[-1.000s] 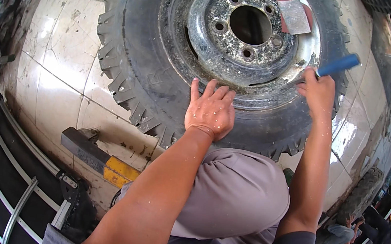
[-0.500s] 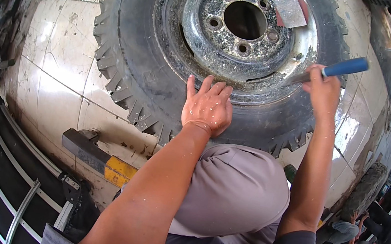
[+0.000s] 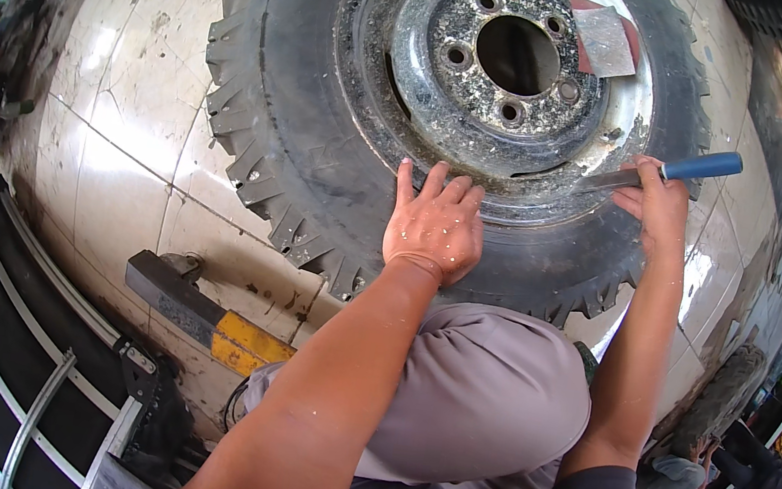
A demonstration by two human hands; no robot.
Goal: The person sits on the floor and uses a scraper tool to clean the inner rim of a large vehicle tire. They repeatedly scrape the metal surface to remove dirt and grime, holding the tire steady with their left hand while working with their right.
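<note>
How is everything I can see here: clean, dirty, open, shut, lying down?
Tyre: lying flat, mounted on the rim
Rim: dirty, speckled
Grey sheet: lying over a red piece
Blue-handled tool: held, blade toward the rim
Right hand: closed around the tool
Left hand: open, resting on the tyre
Floor tiles: stained, shiny

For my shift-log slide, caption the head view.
Right hand holds a blue-handled tool at the worn wheel rim while the left hand rests on the tire.

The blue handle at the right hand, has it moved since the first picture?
Yes: judged against the wheel's centre hole, the blue handle is now lower in the view.
</note>
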